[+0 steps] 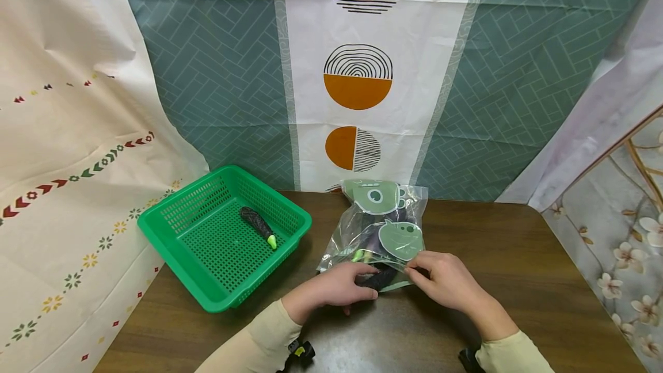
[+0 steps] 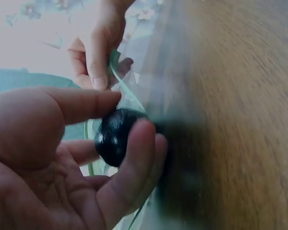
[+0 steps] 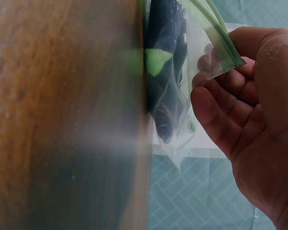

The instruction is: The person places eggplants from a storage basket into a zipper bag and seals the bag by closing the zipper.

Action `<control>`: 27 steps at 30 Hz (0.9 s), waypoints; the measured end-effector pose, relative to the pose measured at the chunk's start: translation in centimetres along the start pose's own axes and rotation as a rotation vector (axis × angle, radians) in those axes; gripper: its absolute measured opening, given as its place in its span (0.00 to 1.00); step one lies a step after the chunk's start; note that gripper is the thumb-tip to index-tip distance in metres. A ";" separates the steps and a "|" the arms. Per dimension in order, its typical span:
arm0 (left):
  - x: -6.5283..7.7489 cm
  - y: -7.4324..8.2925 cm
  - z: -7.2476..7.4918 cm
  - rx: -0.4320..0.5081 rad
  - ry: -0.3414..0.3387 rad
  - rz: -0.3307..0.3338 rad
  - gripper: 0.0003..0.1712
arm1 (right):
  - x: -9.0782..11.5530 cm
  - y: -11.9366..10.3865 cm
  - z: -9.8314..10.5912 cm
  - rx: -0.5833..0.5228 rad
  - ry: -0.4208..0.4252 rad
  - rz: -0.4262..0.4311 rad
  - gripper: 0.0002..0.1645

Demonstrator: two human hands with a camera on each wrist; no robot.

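Here, the left hand (image 1: 344, 285) has its thumb and fingers curled round a dark eggplant (image 1: 382, 277), right at the mouth of a clear bag (image 1: 401, 240) with green pictures on it. The right hand (image 1: 449, 281) pinches the edge of the bag's mouth. The bag lies on the brown table (image 1: 492, 240). More dark things (image 3: 165, 21) show through the bag, and there is a bright green end (image 3: 157, 61) among them. Over to the left sits a green basket (image 1: 178, 269), apart from the bag. One bumpy eggplant (image 1: 256, 224) with a light green tip lies in it.
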State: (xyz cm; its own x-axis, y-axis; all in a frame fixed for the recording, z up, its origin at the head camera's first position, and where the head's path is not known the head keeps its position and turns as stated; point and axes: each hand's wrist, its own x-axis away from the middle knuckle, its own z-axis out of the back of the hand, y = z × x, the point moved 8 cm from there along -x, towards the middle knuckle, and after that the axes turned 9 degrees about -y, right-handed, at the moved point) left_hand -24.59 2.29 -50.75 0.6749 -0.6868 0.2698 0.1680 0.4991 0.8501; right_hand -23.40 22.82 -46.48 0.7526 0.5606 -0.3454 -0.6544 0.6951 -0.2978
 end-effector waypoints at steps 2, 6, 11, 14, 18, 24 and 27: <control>0.1 -0.1 0.1 -0.033 0.018 0.029 0.29 | 0.0 0.0 0.0 0.002 0.003 0.005 0.09; 0.3 -0.3 0.3 -0.063 0.058 0.083 0.21 | 0.0 -0.1 0.0 0.009 0.003 0.009 0.08; 0.4 -0.3 0.7 -0.130 0.099 0.112 0.24 | -0.1 -0.1 0.0 0.013 0.002 0.008 0.08; 0.3 -0.4 0.8 -0.153 0.107 0.120 0.27 | -0.1 -0.1 0.0 0.011 0.006 0.012 0.08; 0.2 -0.5 0.8 -0.113 0.105 0.116 0.30 | -0.1 -0.1 0.0 0.007 0.010 0.013 0.09; 0.0 -0.3 0.4 0.017 0.071 0.060 0.24 | -0.1 0.0 -0.1 0.002 -0.003 -0.006 0.10; 0.0 -0.2 0.1 0.084 0.049 0.037 0.16 | 0.0 0.0 -0.1 0.005 -0.002 -0.006 0.10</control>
State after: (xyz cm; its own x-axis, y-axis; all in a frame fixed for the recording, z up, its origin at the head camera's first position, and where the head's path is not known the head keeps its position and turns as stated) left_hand -24.75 2.16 -50.83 0.7142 -0.6412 0.2808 0.0827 0.4757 0.8757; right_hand -23.43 22.76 -46.50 0.7564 0.5573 -0.3423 -0.6498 0.7002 -0.2958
